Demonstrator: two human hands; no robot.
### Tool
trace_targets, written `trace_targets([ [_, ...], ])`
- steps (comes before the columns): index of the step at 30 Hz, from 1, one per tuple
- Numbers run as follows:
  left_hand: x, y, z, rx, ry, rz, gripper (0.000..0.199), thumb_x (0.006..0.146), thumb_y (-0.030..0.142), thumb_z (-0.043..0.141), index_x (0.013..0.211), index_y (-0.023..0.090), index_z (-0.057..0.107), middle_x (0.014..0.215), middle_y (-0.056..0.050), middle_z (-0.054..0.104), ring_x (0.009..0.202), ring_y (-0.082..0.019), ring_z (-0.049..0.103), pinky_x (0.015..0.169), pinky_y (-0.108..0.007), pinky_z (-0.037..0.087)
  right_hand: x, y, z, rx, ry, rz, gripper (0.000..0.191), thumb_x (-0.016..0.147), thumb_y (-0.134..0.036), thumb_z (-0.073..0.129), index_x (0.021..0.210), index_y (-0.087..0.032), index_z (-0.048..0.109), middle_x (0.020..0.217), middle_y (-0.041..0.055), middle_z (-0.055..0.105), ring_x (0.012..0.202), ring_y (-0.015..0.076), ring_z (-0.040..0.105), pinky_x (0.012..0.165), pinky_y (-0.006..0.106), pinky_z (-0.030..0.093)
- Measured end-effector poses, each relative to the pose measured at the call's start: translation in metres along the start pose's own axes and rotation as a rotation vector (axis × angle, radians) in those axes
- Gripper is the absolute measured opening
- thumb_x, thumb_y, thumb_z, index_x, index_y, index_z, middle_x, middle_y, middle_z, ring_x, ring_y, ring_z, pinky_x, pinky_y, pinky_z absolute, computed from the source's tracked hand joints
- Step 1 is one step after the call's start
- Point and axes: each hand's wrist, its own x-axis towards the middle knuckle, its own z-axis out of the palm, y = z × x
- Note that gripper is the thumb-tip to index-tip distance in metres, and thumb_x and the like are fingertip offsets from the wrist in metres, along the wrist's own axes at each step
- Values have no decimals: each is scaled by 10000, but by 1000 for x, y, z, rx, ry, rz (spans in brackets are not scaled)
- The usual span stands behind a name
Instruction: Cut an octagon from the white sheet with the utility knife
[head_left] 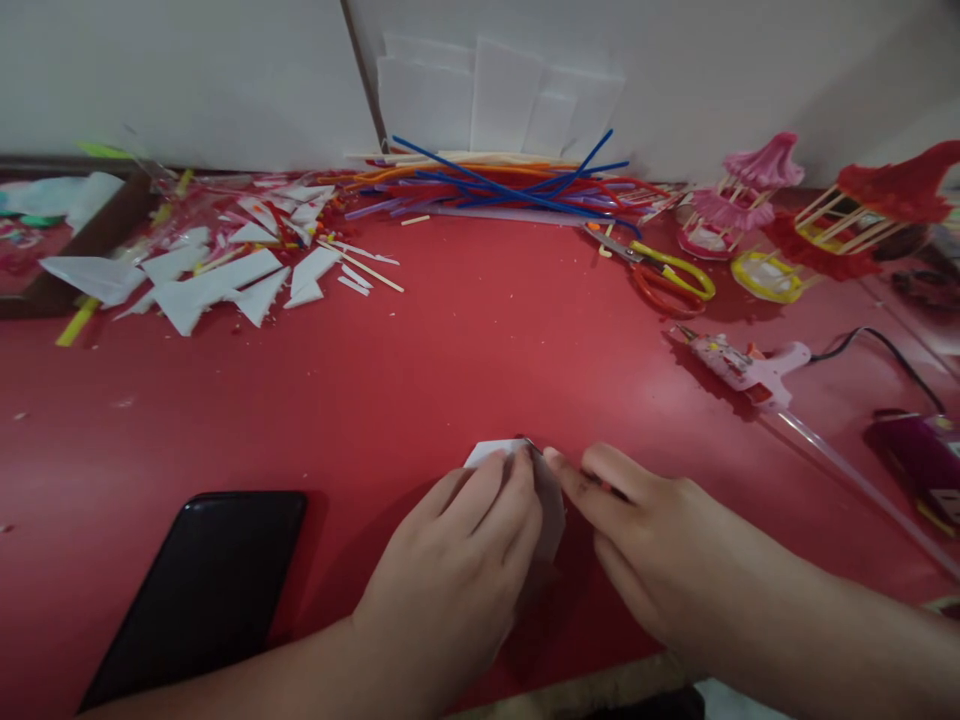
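A white many-sided piece (551, 515) lies near the front edge of the red table, partly covered by my left hand (469, 550). The fingers of that hand are together and press down on the piece. At its upper right edge is my right hand (630, 530), with the index finger stretched to the rim and the other fingers curled. Something thin and dark (531, 445) shows between the two hands at the rim; what it is, and whether my right fingers hold it, is too small to tell.
A black phone (206, 590) lies at the left. White scraps (217, 285) and pipe cleaners (510, 190) line the back. Scissors (667, 275), a pink glue gun (750, 370), a purple object (919, 455) and pink (765, 165) and red (900, 185) stick models are at the right.
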Motion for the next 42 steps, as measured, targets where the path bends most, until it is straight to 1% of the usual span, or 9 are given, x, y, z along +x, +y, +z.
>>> trace_targets([
  [3, 1, 0, 0, -6, 0, -3, 454, 937, 134, 330, 1317, 24, 552, 1321, -120, 631, 1170, -271, 590, 928, -387, 505, -1, -1, 2, -45, -34, 15, 716, 702, -31, 478, 1412, -106, 523, 1117, 151, 670, 812, 217, 636, 446, 281, 444],
  [13, 4, 2, 2, -9, 15, -29, 452, 990, 316, 467, 1334, 35, 549, 1325, -119, 630, 1171, -283, 583, 932, -415, 504, -20, 0, -3, -161, -21, -155, 528, 631, -30, 542, 1103, -157, 742, 1278, 151, 649, 882, 283, 639, 447, 305, 527],
  [18, 3, 2, 2, -2, 15, -42, 459, 981, 343, 477, 1311, 37, 568, 1311, -123, 637, 1145, -290, 595, 911, -423, 510, -31, -2, 1, 0, 31, -9, 571, 759, -30, 452, 1280, -155, 650, 1157, 132, 689, 866, 224, 685, 628, 310, 627],
  [22, 1, 2, 3, -5, 28, -31, 450, 973, 346, 468, 1275, 36, 590, 1284, -135, 649, 1138, -296, 599, 895, -425, 515, -43, -4, 6, 51, 98, -8, 554, 800, -33, 362, 1289, -59, 622, 1060, 169, 697, 874, 247, 710, 579, 295, 630],
  [25, 0, 1, 2, -27, 29, -34, 447, 952, 324, 472, 1266, 31, 595, 1282, -142, 647, 1151, -298, 592, 917, -422, 512, -53, -2, 10, 120, 116, 63, 565, 844, -51, 338, 1371, -62, 544, 996, 141, 690, 803, 206, 724, 594, 268, 631],
  [31, 0, -3, -8, -170, -64, 24, 529, 811, 180, 468, 1321, 72, 558, 1400, -139, 558, 1304, -341, 480, 1122, -505, 371, -59, 7, 13, 267, 255, 178, 562, 937, -108, 376, 1490, -205, 366, 1207, 117, 631, 1006, 182, 701, 799, 274, 621],
  [33, -2, -3, -9, -183, -31, 38, 467, 819, 115, 439, 1256, 105, 603, 1370, -111, 583, 1295, -312, 489, 1137, -484, 355, -57, 7, 13, 288, 261, 171, 565, 944, -110, 372, 1497, -229, 353, 1236, 112, 623, 1080, 188, 677, 835, 281, 614],
  [37, -7, 1, -10, -194, 54, 31, 366, 892, 93, 399, 1146, 138, 658, 1281, -83, 642, 1222, -290, 543, 1088, -457, 418, -56, 7, 18, 296, 172, 164, 589, 944, -115, 375, 1513, -256, 322, 1278, 112, 607, 1125, 206, 660, 783, 272, 628],
  [42, -7, 4, -10, -121, 76, -77, 365, 933, 241, 481, 1242, 116, 631, 1305, -115, 637, 1176, -342, 581, 960, -499, 527, -58, 13, 25, 319, 147, 240, 581, 954, -135, 379, 1509, -294, 320, 1275, 88, 600, 1097, 200, 671, 806, 306, 629],
])
